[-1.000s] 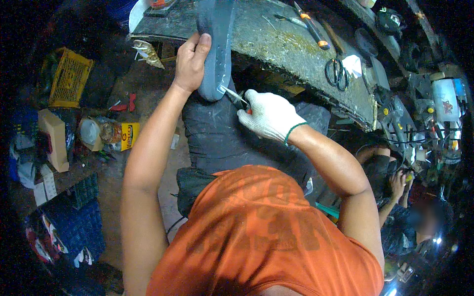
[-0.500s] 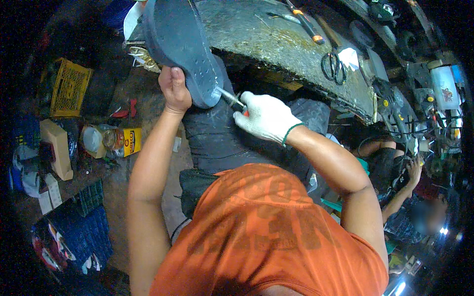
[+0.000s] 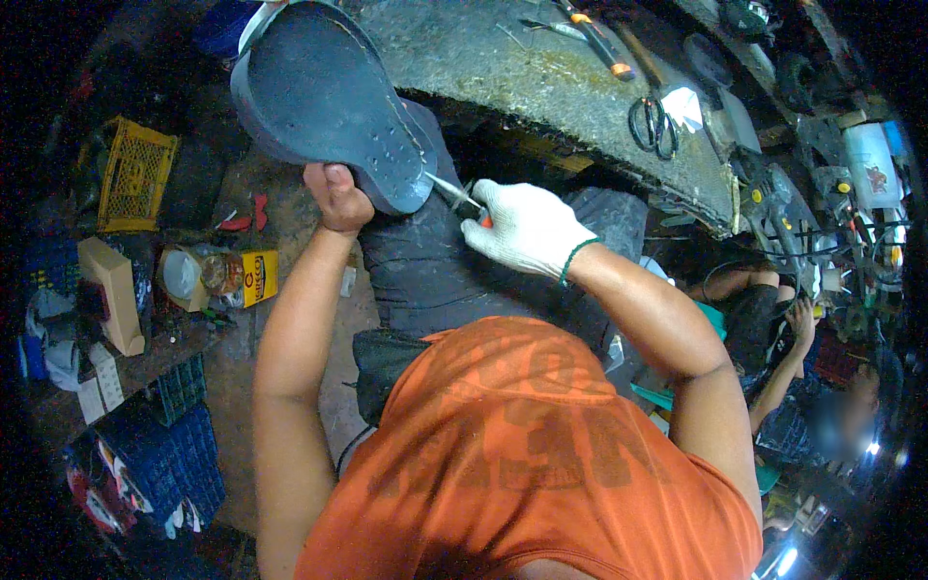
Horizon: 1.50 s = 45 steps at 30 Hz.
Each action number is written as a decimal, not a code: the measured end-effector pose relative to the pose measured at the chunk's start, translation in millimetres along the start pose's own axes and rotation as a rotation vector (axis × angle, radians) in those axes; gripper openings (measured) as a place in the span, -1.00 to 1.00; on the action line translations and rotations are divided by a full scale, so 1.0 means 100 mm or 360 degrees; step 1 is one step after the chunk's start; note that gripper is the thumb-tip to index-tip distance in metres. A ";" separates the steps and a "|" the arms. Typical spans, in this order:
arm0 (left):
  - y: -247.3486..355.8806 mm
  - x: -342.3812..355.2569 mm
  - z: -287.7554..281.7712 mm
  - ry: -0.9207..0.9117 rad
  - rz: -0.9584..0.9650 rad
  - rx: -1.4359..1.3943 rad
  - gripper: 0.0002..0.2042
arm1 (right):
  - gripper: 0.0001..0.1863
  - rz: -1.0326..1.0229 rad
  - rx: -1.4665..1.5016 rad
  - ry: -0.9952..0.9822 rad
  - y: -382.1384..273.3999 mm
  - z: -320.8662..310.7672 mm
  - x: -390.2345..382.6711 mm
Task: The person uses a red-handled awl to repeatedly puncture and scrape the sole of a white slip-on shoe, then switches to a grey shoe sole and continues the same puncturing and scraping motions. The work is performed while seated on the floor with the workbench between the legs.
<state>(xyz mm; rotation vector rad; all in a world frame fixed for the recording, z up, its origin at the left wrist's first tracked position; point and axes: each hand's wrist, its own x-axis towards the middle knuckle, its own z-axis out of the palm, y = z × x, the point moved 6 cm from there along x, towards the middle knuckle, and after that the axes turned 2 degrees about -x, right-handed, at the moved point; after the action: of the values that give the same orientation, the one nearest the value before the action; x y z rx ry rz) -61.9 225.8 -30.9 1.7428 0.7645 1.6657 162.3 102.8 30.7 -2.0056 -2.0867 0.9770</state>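
A dark grey, thick shoe sole (image 3: 319, 82) lies tilted over my lap, its broad flat face up and its narrow end toward me. Small marks or holes run along its rim near that end. My left hand (image 3: 338, 196), bare, is closed on the left edge of the sole, with the fingers partly hidden beneath it. In a white knit glove with a green cuff, my right hand (image 3: 527, 227) grips an awl (image 3: 450, 187), a slim pointed metal tool with a bit of red at the handle. Its tip touches the sole's right rim near the narrow end.
A worn workbench (image 3: 483, 58) stands ahead, bearing black-handled scissors (image 3: 653, 128) and an orange-and-black handled tool (image 3: 604, 48). Left on the floor are a yellow crate (image 3: 138, 176), a yellow tin (image 3: 259, 277) and a cardboard box (image 3: 111, 295). Another person (image 3: 783, 358) sits at the right.
The sole has turned, its broad end swinging left and its face showing more fully. My left hand has shifted slightly left and down; the awl stays at the rim.
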 end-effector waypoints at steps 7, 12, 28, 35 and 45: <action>0.00 -0.07 0.08 -0.0109 -0.0007 -0.0364 -0.15 | -0.55 0.0017 0.0166 -0.0168 -0.09 0.19 -0.09; 0.04 -0.15 0.16 -0.0253 -0.0228 -0.0717 -0.01 | -0.50 0.0016 0.0301 -0.0228 -0.14 0.23 -0.16; 0.30 -0.19 0.08 -0.0644 0.0052 0.0175 0.02 | -0.55 0.0006 0.0541 -0.0283 -0.10 0.38 -0.20; 0.58 -0.31 -0.17 -0.0571 -0.0274 -0.0149 0.05 | -0.63 0.0249 0.1268 -0.0422 0.16 0.18 -0.39; 0.71 -0.99 -0.24 -0.0222 -0.2074 -0.1339 -0.17 | -0.61 0.0413 0.2174 -0.0096 0.10 0.55 -0.03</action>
<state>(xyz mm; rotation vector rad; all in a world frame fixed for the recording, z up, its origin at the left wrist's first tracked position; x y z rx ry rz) -90.5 105.7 -40.6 0.4705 0.7035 0.7111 145.8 78.3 -16.4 -1.3956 -0.6243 1.7750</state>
